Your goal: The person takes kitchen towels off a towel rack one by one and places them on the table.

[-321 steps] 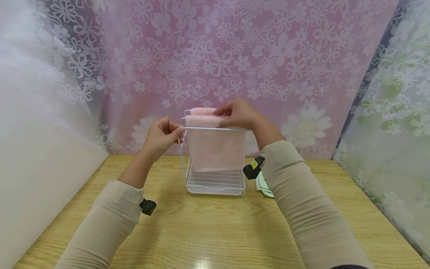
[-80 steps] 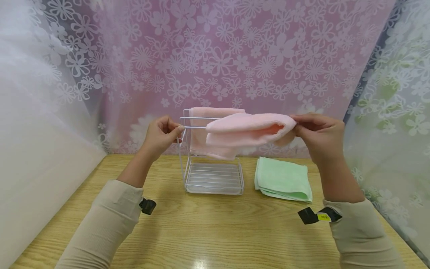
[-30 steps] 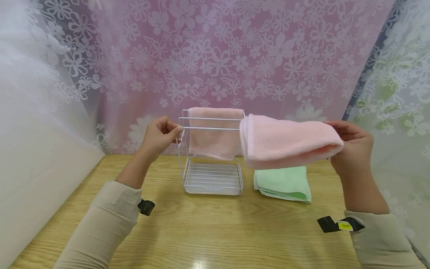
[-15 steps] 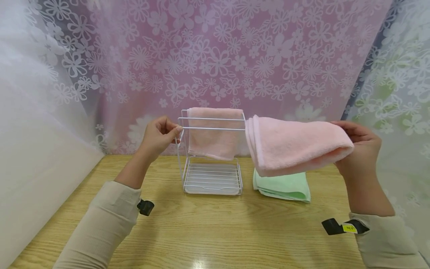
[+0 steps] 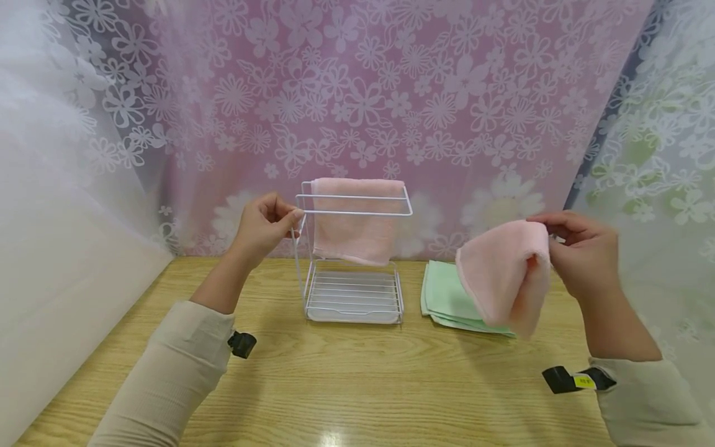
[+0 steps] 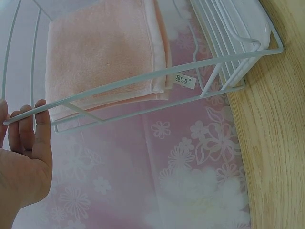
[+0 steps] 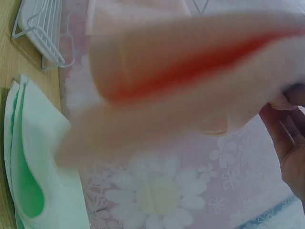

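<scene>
My left hand (image 5: 268,223) pinches the upper left corner of a white wire towel rack (image 5: 357,213); in the left wrist view its fingers curl round the wire. Over the rack's rear bar hangs a folded pink towel (image 5: 357,230), with a small label showing in the left wrist view. To the right, my right hand (image 5: 586,257) pinches a second pink towel (image 5: 503,267) by its folded end, and the towel droops in the air. That towel is blurred in the right wrist view and, in the head view, overlaps a folded green towel (image 5: 447,288) lying on the table.
The rack's base holds a white tray (image 5: 354,316) under a wire grid. Everything stands on a wood-grain table (image 5: 313,385). A pink flowered curtain (image 5: 346,93) backs the table, with pale sheets on both sides.
My right hand has drawn one pink towel off the rack's front bars to the right. Since half a second ago that towel has drooped downward. My left hand stays on the rack.
</scene>
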Tool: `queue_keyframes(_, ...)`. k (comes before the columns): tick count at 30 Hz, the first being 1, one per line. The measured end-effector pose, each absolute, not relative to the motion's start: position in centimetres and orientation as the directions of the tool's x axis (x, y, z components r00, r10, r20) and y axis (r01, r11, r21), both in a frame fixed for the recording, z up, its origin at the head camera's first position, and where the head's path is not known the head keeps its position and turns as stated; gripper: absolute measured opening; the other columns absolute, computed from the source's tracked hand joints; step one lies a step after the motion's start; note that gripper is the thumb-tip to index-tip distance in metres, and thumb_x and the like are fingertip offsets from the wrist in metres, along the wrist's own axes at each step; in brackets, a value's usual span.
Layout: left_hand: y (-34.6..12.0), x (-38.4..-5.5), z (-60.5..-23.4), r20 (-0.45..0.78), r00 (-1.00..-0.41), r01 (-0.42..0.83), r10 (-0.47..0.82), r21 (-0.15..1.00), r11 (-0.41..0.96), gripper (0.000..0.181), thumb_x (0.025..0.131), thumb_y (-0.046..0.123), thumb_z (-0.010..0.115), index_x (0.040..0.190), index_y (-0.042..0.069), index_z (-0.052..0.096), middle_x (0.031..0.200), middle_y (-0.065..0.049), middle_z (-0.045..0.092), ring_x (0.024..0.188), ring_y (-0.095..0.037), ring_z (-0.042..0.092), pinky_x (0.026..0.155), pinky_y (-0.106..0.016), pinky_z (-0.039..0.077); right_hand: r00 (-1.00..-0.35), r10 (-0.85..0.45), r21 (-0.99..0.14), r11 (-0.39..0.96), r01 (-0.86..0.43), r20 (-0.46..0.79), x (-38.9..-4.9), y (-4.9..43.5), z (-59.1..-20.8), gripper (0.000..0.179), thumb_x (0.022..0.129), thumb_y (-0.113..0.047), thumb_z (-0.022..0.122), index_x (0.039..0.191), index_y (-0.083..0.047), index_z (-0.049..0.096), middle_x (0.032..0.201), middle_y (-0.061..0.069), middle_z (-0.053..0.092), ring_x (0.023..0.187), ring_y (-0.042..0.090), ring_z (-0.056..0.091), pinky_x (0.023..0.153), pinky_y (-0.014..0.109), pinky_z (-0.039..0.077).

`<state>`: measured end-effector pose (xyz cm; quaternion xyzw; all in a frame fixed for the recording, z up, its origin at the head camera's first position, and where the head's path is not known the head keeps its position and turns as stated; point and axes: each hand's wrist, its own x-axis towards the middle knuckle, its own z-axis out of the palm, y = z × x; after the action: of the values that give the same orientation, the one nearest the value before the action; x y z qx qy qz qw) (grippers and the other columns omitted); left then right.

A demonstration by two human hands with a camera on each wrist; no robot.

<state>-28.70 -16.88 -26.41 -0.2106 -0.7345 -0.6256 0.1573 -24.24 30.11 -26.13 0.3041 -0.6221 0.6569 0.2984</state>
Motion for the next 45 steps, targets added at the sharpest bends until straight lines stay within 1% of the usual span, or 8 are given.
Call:
queue_keyframes(5,-16.9,-28.7,-26.4,0.484,-0.868,0.495,0.110,0.859,0.129,0.017,0.092,0.005,0.067,0.087,-0.005,0.055,0.083,-0.014,0.064,0.066,-0.021,0.064,0.069,-0.035,0.061,-0.621,-0.041,-0.604,0.191,-0.774,0.783,-24.2,30.2,-26.4,0.017,0.080,0.021,0.063,0.096,0.019,0.067,0.087,-0.001,0.071,0.073,0.009,0.062,0.052,0.011,0.049)
queue_keyframes(8,-16.9,-28.8,-26.5,0.483,-0.869,0.494,0.110,0.857,0.145,0.018,0.093,0.007,0.067,0.087,-0.004,0.055,0.084,-0.014,0.064,0.068,-0.024,0.064,0.070,-0.037,0.061,-0.627,-0.080,-0.569,0.346,-0.746,0.775,-24.1,30.2,-26.3,0.017,0.079,0.020,0.066,0.096,0.017,0.067,0.088,-0.006,0.070,0.076,0.008,0.062,0.061,0.010,0.053)
queue_keyframes(14,-16.9,-28.7,-26.4,0.481,-0.869,0.493,0.114,0.857,0.148,0.018,0.093,0.007,0.067,0.088,-0.005,0.055,0.080,-0.005,0.065,0.068,-0.025,0.065,0.071,-0.037,0.061,-0.712,-0.150,-0.567,0.504,-0.652,0.686,-23.6,30.8,-26.5,0.019,0.083,0.015,0.066,0.100,0.008,0.070,0.094,-0.016,0.068,0.075,0.001,0.066,0.067,0.010,0.053)
queue_keyframes(19,-16.8,-28.6,-26.3,0.479,-0.870,0.491,0.112,0.861,0.133,0.017,0.092,0.006,0.067,0.086,-0.003,0.055,0.083,-0.012,0.065,0.069,-0.027,0.064,0.070,-0.038,0.061,-0.733,-0.199,-0.579,0.496,-0.648,0.650,-23.4,31.5,-26.9,0.022,0.084,0.017,0.064,0.104,0.009,0.068,0.097,-0.014,0.068,0.080,0.001,0.066,0.069,0.010,0.053)
queue_keyframes(24,-16.8,-28.6,-26.3,0.476,-0.872,0.487,0.114,0.867,0.105,0.017,0.093,0.006,0.067,0.084,-0.001,0.054,0.080,-0.003,0.065,0.065,-0.015,0.062,0.066,-0.030,0.060,-0.768,-0.160,-0.602,0.529,-0.598,0.621,-22.8,32.2,-27.3,0.023,0.087,0.013,0.065,0.109,0.008,0.069,0.098,-0.015,0.069,0.079,0.003,0.064,0.067,0.011,0.053)
queue_keyframes(29,-16.8,-28.6,-26.3,0.488,-0.864,0.500,0.119,0.860,0.099,0.018,0.093,0.005,0.066,0.083,-0.002,0.053,0.079,-0.001,0.065,0.065,-0.015,0.062,0.066,-0.030,0.060,-0.821,-0.083,-0.662,0.547,-0.511,0.565,-22.1,33.2,-27.7,0.024,0.089,0.004,0.067,0.114,0.002,0.070,0.099,-0.018,0.069,0.077,0.003,0.064,0.062,0.012,0.053)
queue_keyframes(38,-16.9,-28.7,-26.4,0.488,-0.864,0.501,0.126,0.858,0.114,0.017,0.093,0.006,0.066,0.084,-0.002,0.054,0.079,-0.002,0.065,0.065,-0.015,0.063,0.068,-0.032,0.060,-0.766,-0.108,-0.613,0.534,-0.582,0.633,-21.4,35.1,-27.9,0.023,0.087,0.014,0.063,0.110,0.011,0.067,0.101,-0.015,0.070,0.078,0.001,0.067,0.063,0.012,0.054)
queue_keyframes(45,-16.9,-28.5,-26.3,0.479,-0.869,0.492,0.121,0.862,0.121,0.017,0.093,0.006,0.066,0.085,-0.002,0.054,0.088,-0.022,0.063,0.066,-0.015,0.063,0.068,-0.032,0.060,-0.808,-0.001,-0.657,0.581,-0.480,0.589,-20.8,36.8,-27.8,0.022,0.090,0.004,0.066,0.111,0.002,0.071,0.092,-0.022,0.069,0.075,-0.004,0.066,0.060,0.011,0.053)
